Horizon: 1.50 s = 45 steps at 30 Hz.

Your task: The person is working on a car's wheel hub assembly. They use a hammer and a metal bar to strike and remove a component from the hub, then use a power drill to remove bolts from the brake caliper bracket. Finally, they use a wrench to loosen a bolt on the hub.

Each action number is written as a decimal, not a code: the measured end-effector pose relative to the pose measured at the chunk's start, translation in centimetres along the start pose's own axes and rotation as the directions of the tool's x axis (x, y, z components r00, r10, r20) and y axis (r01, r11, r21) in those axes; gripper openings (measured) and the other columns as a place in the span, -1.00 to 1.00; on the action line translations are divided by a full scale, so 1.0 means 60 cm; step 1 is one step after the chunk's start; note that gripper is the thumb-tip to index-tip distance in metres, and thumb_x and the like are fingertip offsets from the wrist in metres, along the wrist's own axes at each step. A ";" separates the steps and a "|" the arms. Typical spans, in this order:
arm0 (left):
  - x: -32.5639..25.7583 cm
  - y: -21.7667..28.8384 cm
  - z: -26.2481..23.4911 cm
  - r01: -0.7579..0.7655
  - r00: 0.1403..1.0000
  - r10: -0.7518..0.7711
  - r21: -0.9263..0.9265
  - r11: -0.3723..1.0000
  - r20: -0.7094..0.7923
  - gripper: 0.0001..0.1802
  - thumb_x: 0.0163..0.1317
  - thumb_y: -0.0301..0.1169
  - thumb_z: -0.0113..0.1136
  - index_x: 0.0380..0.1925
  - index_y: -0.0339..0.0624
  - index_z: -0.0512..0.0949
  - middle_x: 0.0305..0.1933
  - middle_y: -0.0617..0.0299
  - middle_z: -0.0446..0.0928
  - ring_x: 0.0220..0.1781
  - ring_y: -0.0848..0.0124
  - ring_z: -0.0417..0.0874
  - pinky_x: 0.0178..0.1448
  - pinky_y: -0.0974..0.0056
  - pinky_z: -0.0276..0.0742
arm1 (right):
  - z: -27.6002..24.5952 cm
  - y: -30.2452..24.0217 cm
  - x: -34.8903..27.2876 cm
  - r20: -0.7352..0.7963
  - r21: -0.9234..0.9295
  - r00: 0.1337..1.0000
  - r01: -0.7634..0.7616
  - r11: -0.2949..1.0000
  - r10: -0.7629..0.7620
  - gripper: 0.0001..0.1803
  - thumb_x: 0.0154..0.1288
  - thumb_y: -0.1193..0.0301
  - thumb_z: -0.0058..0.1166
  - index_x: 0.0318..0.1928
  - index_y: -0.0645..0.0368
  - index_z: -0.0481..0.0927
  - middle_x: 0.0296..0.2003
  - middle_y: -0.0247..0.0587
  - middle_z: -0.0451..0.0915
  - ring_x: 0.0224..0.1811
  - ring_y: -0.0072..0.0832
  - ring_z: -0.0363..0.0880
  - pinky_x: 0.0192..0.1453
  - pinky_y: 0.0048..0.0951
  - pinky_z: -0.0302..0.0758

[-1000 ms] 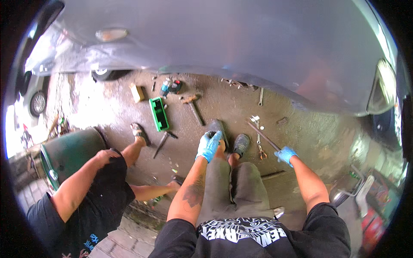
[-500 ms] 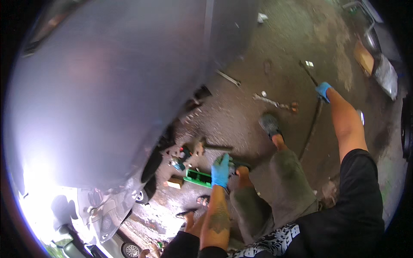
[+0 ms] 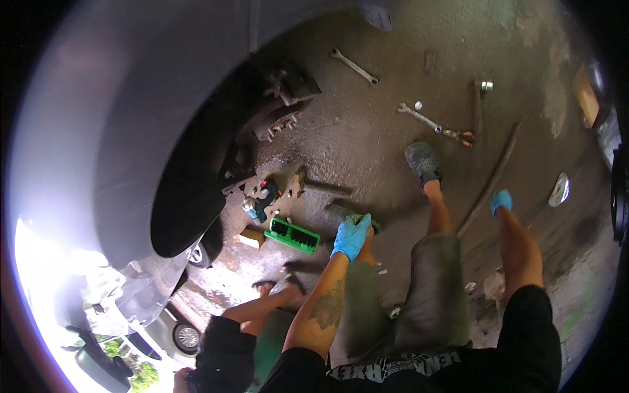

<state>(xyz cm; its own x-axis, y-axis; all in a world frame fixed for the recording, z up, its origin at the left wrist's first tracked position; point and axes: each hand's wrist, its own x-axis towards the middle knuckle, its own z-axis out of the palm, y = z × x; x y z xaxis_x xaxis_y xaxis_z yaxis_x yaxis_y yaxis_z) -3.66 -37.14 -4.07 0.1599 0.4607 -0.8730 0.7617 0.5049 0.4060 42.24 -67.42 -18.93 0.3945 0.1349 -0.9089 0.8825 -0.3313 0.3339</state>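
My left hand [image 3: 352,237], in a blue glove, hovers right of the green socket tray [image 3: 293,236], apart from it, above my left foot. Its fingers are drawn together; anything inside them is hidden. My right hand [image 3: 501,201], also gloved in blue, hangs out to the right near a long thin dark rod [image 3: 493,178] on the floor; its fingers are hidden. Farther off lie a dark bar [image 3: 477,118] and a shiny socket [image 3: 485,86]. Two combination wrenches [image 3: 354,67] [image 3: 419,118] and orange-handled pliers [image 3: 466,138] lie on the floor ahead.
A grey car's open wheel arch [image 3: 190,170] shows a bare hub with studs [image 3: 283,126] at left. Nearby lie a teal power tool [image 3: 257,209], a hammer [image 3: 324,187] and a small box [image 3: 250,238]. Another person [image 3: 226,350] crouches at lower left. A cardboard piece [image 3: 585,97] stands far right.
My right hand has drawn back from the dark bar, which now lies on the floor away from it. My left hand has moved slightly up and right. The view has shifted, revealing the wheel arch.
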 end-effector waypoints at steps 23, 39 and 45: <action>0.209 0.178 -0.435 -0.251 -0.026 0.711 0.693 0.676 -0.703 -0.62 0.41 -0.37 0.01 0.13 -0.36 0.50 0.17 -0.03 0.55 0.14 0.12 0.57 0.28 0.11 0.40 | -0.908 -0.660 -0.322 -0.948 0.085 0.134 0.981 -0.176 0.289 -0.72 0.32 0.26 0.03 -0.35 0.23 0.64 -0.41 -0.08 0.66 -0.34 -0.11 0.61 -0.17 -0.16 0.50; 0.299 0.325 -0.394 -0.334 -0.430 0.552 0.694 0.638 -0.714 -0.57 0.36 -0.09 0.02 -0.10 -0.25 0.61 -0.02 -0.18 0.59 0.00 -0.14 0.58 0.09 -0.08 0.50 | -0.939 -0.658 -0.274 -0.911 -0.313 -0.290 0.949 -0.033 0.294 -0.76 0.41 0.34 -0.07 -0.18 0.14 0.65 -0.35 -0.25 0.55 -0.36 -0.48 0.48 -0.20 -0.40 0.50; 0.295 0.326 -0.386 -0.224 -0.456 0.552 0.690 0.688 -0.698 -0.72 0.28 -0.22 0.09 -0.21 -0.17 0.63 -0.24 -0.07 0.64 -0.40 -0.04 0.66 -0.40 0.01 0.59 | -0.932 -0.635 -0.333 -0.984 0.098 0.176 0.705 -0.703 0.039 -0.75 0.41 0.22 -0.04 -0.43 -0.02 0.51 -0.57 -0.37 0.39 -0.52 -0.53 0.37 -0.38 -0.49 0.37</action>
<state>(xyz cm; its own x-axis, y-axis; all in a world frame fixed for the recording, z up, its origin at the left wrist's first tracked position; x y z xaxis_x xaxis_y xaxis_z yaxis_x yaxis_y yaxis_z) -0.45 -2.18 -5.33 -0.0907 0.5781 0.8109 0.9215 -0.2601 0.2885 15.04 -5.26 0.48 0.3555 0.9294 0.0990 -0.3675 0.2364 -0.8995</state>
